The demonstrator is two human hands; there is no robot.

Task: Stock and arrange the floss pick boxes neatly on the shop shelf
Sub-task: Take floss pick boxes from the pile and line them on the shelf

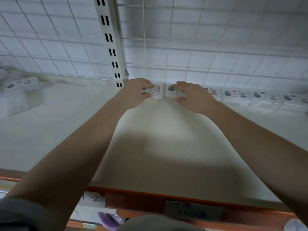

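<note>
Two white floss pick boxes stand side by side at the back of the white shelf (166, 139), against the wire grid. My left hand (135, 92) grips the left box (157, 91), fingers over its top and thumb at its front. My right hand (191, 95) grips the right box (171, 93) the same way. A row of several more floss pick boxes (246, 95) runs to the right along the back edge, touching one another.
A slotted white upright post (110, 47) rises just left of my left hand. At far left a lone box (21, 83) lies on white packets (15, 104). The shelf's orange front rail (150, 195) carries paper labels. A wire grid (200, 47) backs the shelf.
</note>
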